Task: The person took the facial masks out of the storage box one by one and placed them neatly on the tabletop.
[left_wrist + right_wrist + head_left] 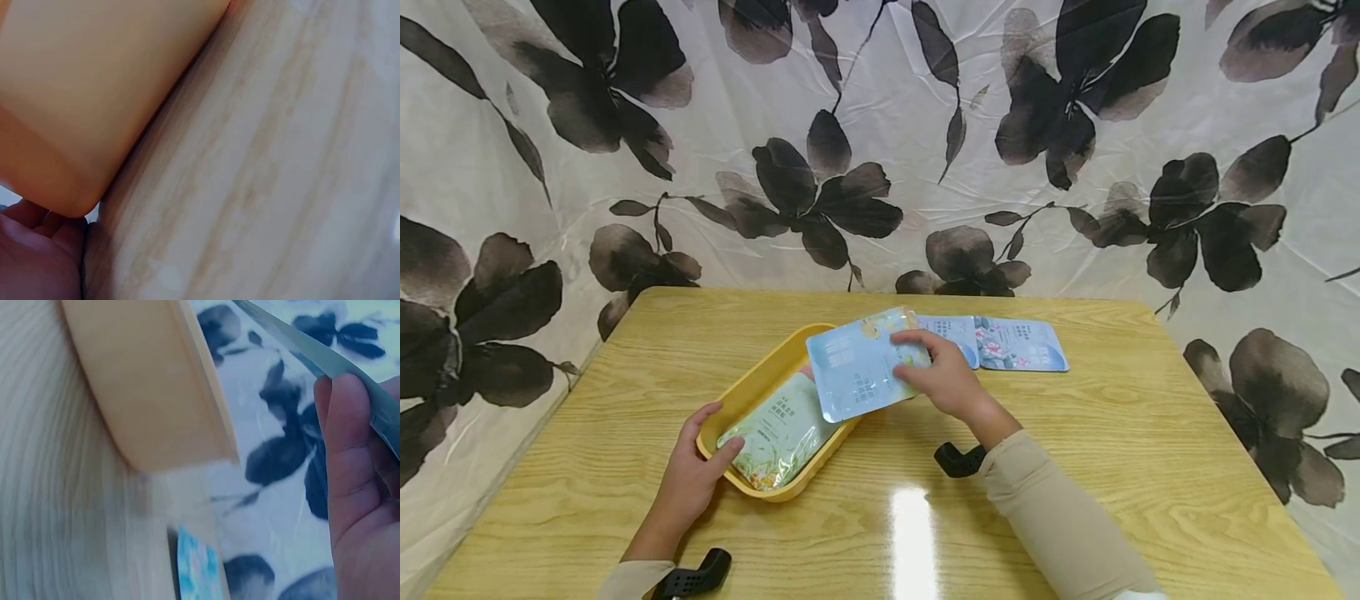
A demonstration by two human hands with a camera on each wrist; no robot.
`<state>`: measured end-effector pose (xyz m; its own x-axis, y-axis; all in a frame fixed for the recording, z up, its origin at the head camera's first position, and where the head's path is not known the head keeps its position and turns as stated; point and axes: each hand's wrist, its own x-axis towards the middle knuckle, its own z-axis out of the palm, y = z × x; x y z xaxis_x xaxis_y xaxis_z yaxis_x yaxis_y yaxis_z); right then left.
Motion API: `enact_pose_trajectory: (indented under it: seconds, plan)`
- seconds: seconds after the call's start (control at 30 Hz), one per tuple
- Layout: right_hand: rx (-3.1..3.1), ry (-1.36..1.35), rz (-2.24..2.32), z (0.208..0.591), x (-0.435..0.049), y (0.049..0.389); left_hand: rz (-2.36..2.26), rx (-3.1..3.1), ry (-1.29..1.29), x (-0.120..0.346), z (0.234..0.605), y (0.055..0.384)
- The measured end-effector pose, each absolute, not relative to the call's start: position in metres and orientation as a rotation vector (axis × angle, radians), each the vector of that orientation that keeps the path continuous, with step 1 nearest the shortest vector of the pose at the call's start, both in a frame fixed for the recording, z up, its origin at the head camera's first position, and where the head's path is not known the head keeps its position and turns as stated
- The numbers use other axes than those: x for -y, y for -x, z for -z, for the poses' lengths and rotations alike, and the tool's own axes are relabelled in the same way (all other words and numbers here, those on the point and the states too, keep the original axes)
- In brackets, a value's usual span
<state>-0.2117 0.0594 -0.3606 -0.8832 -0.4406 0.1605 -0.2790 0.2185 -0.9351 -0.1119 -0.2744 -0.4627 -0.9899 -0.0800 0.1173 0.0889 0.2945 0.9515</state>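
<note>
My right hand (951, 379) pinches a flat light-blue foil packet (850, 371) by its right side, thumb below and fingers on top. The packet is held tilted over the far part of a yellow plastic bin (752, 375). In the right wrist view, the held packet (350, 365) shows edge-on between thumb and fingers, above the bin's outer wall (144, 381). My left hand (692, 471) grips the bin's near-left end, thumb over the rim. Inside the bin lies a pale green packet (782, 437), its far end hidden under the blue one.
Behind the right hand, two more blue packets lie on the wooden table (1112, 467): one flowered (1022, 344), one partly covered (958, 333). A floral cloth (850, 125) hangs behind the table's far edge. Black wrist mounts (958, 460) sit by both wrists.
</note>
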Motion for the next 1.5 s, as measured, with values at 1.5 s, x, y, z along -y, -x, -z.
enact_pose_trajectory:
  seconds: [1.5]
  plan:
    - [-2.462, 0.18, 1.8, 0.457, -0.12, 0.223, 1.808, 2.399, -0.017, 0.272, 0.461, 0.113]
